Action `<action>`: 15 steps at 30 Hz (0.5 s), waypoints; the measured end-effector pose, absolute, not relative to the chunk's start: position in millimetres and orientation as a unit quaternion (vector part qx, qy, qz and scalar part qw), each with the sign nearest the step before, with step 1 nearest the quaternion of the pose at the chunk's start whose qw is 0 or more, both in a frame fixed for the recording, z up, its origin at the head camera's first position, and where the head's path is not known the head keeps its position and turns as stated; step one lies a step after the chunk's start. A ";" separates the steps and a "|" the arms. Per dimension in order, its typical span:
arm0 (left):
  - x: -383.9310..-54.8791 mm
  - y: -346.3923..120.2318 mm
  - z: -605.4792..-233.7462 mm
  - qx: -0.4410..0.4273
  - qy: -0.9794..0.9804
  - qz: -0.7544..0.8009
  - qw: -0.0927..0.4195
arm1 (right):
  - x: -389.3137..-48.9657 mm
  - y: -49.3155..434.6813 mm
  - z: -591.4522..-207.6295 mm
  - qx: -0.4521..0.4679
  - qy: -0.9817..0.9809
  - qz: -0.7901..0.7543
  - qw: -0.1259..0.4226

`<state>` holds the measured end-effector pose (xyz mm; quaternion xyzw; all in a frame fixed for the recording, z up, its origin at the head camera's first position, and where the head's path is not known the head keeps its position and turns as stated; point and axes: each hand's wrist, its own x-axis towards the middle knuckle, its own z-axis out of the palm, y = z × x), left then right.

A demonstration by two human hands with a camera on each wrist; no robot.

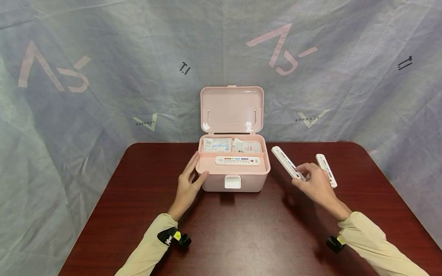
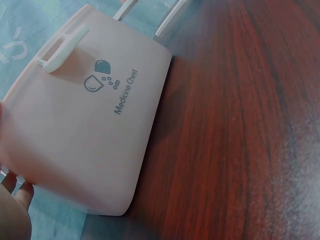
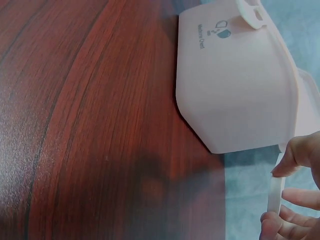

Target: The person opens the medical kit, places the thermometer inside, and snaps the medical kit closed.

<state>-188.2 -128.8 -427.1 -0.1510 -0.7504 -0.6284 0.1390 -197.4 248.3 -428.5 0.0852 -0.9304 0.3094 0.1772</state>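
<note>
A pink medicine chest stands on the table with its lid raised. In its front compartment lies a white thermometer with coloured markings. My left hand rests against the chest's left side, thumb at the front rim; the left wrist view shows its fingertips at the wall. To the right of the chest, my right hand pinches a second thermometer by its near end, tilted toward the back left. A third thermometer is on the table just beyond that hand.
The chest's back compartments hold a packet marked Surgical and another white packet. A white latch hangs at the chest's front. Behind the dark red table hangs a grey printed cloth.
</note>
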 end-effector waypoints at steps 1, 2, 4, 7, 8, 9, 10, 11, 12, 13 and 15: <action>-188.2 -128.7 -427.0 -0.151 -0.750 -0.628 0.139 | -196.9 247.8 -428.0 0.086 -0.930 0.310 0.177; -188.1 -128.7 -427.0 -0.152 -0.750 -0.628 0.139 | -196.2 247.3 -427.3 0.087 -0.930 0.310 0.177; -187.5 -128.6 -426.9 -0.152 -0.751 -0.628 0.139 | -195.1 246.3 -426.0 0.089 -0.930 0.309 0.179; -187.1 -128.7 -426.8 -0.153 -0.750 -0.628 0.140 | -193.8 245.2 -424.4 0.092 -0.929 0.308 0.183; -187.1 -128.8 -426.7 -0.153 -0.750 -0.628 0.141 | -193.6 244.9 -423.9 0.093 -0.929 0.307 0.184; -186.9 -128.9 -426.8 -0.153 -0.750 -0.628 0.141 | -193.4 244.7 -423.6 0.093 -0.929 0.307 0.184; -186.7 -128.9 -426.7 -0.153 -0.750 -0.628 0.141 | -193.2 244.5 -423.2 0.094 -0.929 0.307 0.183; -186.8 -128.8 -426.8 -0.153 -0.750 -0.628 0.141 | -193.0 244.3 -422.8 0.094 -0.929 0.307 0.183; -186.6 -128.9 -426.9 -0.153 -0.750 -0.628 0.141 | -192.8 244.1 -422.4 0.094 -0.929 0.307 0.183; -186.7 -128.9 -426.9 -0.153 -0.750 -0.628 0.141 | -192.6 244.0 -422.0 0.094 -0.929 0.308 0.183; -186.6 -128.8 -427.0 -0.152 -0.750 -0.628 0.141 | -192.3 243.6 -421.1 0.095 -0.928 0.309 0.185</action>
